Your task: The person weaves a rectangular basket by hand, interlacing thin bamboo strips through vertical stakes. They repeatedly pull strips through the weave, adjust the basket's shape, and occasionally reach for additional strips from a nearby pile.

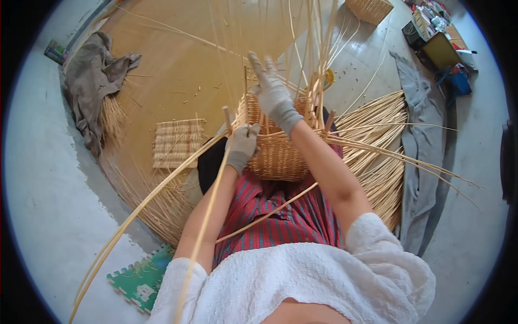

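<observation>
A half-woven wicker basket (278, 162) rests on my lap, with long upright rods (318, 48) rising from its far side. Both my hands wear pale grey work gloves. At the basket's left corner, beside a short wooden peg (227, 120), the fingers of my left hand (244, 144) are closed on the rim. My right hand (274, 94) is over the basket, its fingers stretched out and apart, among the upright rods. Long loose rods (148, 197) run from the left corner past my left forearm. A second peg (329, 120) stands at the right corner.
Bundles of rods (372, 156) lie on the right beside a grey cloth (423, 146). On the left are a flat woven panel (178, 143), more rods (164, 202) and a dark cloth (97, 81). A green foam mat (141, 278) lies lower left. Another basket (369, 9) is at the back.
</observation>
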Tool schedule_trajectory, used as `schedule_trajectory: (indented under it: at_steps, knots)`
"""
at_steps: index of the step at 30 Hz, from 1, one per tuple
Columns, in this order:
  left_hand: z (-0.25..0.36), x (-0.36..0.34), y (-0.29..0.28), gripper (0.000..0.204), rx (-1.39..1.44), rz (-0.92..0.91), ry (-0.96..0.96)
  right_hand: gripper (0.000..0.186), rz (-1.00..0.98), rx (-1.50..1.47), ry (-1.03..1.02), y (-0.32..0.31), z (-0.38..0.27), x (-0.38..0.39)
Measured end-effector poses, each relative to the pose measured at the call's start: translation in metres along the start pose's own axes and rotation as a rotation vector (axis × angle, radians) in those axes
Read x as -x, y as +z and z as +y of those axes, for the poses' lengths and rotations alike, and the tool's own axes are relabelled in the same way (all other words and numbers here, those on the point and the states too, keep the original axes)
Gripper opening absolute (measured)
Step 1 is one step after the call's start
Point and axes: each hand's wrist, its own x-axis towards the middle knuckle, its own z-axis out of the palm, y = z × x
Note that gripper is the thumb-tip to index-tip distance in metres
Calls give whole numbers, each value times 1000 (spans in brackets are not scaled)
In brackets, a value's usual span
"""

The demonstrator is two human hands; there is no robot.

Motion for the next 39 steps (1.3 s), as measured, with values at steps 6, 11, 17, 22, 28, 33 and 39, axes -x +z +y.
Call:
schedule_trajectory:
  at_steps: [6,11,17,22,28,33,39]
  knots:
    - [-7,-3,-10,30,182,-21,12,46,366,-694,138,-27,87,157]
    - [18,0,4,29,320,20,-44,16,446,-900,305,-25,53,159]
    - [49,22,21,32,229,396,255,14,213,-460,659,-89,42,142]
    - [36,-5,51,39,-12,-67,295,17,592,-797,629,-119,60,181]
    - [54,-2,77,39,-59,-212,-58,41,267,277,69,-104,46,34]
    - [41,-21,71,48,-202,-153,-12,26,430,-516,175,-126,45,78]
    - [30,-8,76,26,54,-87,90,48,-44,-77,838,-109,-25,157]
